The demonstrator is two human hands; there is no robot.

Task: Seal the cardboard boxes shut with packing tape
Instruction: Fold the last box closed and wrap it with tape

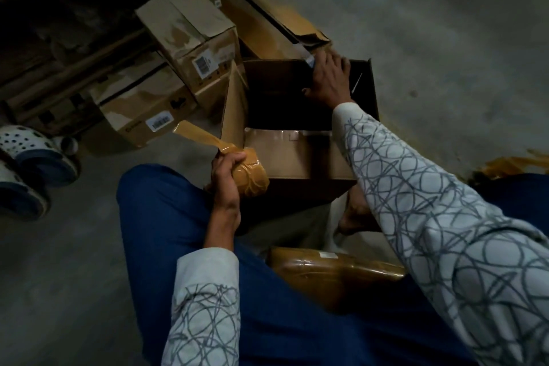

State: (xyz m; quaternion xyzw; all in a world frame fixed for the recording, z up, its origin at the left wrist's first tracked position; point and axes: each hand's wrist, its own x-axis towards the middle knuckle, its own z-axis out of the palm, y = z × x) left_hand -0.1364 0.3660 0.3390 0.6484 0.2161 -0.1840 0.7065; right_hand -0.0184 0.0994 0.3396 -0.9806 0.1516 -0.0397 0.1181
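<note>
An open cardboard box (285,154) stands on the floor in front of my crossed legs, its flaps up and its inside dark. My left hand (227,171) grips a roll of brown packing tape (251,175) just left of the box, with a loose strip of tape (197,132) sticking out up and to the left. My right hand (328,77) reaches over the box and holds the top edge of its far flap (279,64), fingers curled over it.
Several worn cardboard boxes (190,36) are stacked at the back left, one long box (267,18) behind the open one. A brown wrapped parcel (335,270) lies by my lap. White perforated clogs (26,154) sit at the far left. Bare concrete floor (445,38) lies to the right.
</note>
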